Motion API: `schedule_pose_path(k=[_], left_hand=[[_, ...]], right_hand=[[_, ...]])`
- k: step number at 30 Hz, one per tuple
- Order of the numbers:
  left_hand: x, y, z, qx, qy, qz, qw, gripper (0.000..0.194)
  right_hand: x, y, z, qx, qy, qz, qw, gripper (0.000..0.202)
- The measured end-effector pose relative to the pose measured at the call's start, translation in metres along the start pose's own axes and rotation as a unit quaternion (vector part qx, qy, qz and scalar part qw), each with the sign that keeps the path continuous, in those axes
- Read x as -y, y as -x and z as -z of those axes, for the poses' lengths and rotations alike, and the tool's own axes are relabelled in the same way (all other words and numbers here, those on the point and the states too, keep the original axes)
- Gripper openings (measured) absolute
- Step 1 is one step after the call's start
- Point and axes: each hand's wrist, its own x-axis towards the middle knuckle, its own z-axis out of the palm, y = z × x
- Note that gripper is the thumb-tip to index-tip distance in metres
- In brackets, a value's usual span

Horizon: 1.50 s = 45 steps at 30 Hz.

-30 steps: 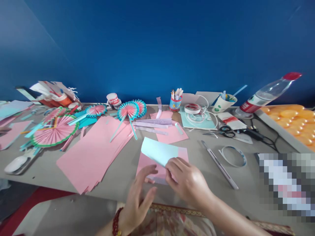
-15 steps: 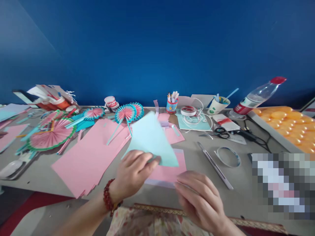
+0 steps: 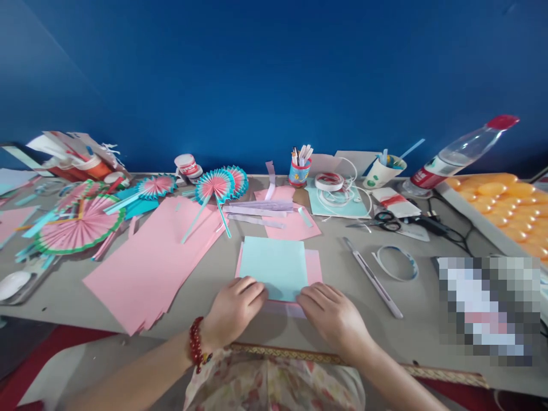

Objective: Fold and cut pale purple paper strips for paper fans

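A light blue sheet of paper (image 3: pixel 274 265) lies over a pink sheet with a pale lavender strip along its near edge (image 3: pixel 285 309). My left hand (image 3: pixel 235 308), with a red bead bracelet at the wrist, has its fingers curled onto the blue sheet's lower left corner. At the lower right corner, the closed fingers of my right hand (image 3: pixel 336 319) hold the same sheet. My thumbs are mostly hidden. Pink paper shows at both sides of the blue sheet. To the right lies a white utility knife (image 3: pixel 377 282).
A large pink paper stack (image 3: pixel 145 268) is on the left, beside folded paper fans (image 3: pixel 85 225). Lavender strips (image 3: pixel 261 208) lie beyond the sheets. A tape roll (image 3: pixel 398 265), scissors (image 3: pixel 387 221), a tilted bottle (image 3: pixel 454 157) and a pen cup (image 3: pixel 299 171) stand or lie farther right.
The light blue sheet, raised and tilted in my left hand before, now lies flat over the pink one. My right hand has moved in to its lower right corner.
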Motion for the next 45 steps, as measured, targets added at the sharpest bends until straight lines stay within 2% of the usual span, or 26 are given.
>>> schedule_pose_path(k=[5,8,12,19,24,28,33,37,45], left_hand=[[0.004,0.009,0.002,0.01,0.046,0.034,0.998,0.022],[0.003,0.006,0.0,0.024,0.089,0.058,0.994,0.023],[0.002,0.006,-0.001,0.026,0.115,0.078,0.99,0.022],[0.005,0.005,0.001,0.018,0.173,0.116,0.978,0.024],[0.003,0.002,0.004,0.012,0.172,0.12,0.978,0.026],[0.001,0.003,0.003,0.013,0.179,0.122,0.976,0.025],[0.009,0.009,0.002,-0.01,0.226,0.159,0.961,0.021],[0.022,0.016,0.003,-0.024,0.217,0.199,0.955,0.017],[0.032,0.015,0.012,-0.004,0.226,0.262,0.938,0.01]], right_hand=[[0.006,-0.009,0.007,0.038,-0.001,-0.015,0.999,0.02],[0.015,-0.02,0.003,0.05,0.002,-0.002,0.999,0.013],[0.018,-0.026,-0.006,0.062,0.0,0.021,0.998,0.015],[0.016,-0.03,-0.005,0.075,-0.039,0.002,0.996,0.016],[0.022,-0.038,-0.009,0.052,-0.007,0.015,0.998,0.018],[0.021,-0.035,-0.012,0.044,-0.032,0.028,0.998,0.023],[0.015,-0.032,-0.005,0.053,-0.065,-0.026,0.996,0.022],[0.008,-0.039,0.001,0.085,-0.126,-0.06,0.987,0.018],[0.002,-0.054,0.005,0.159,-0.169,-0.123,0.965,0.014]])
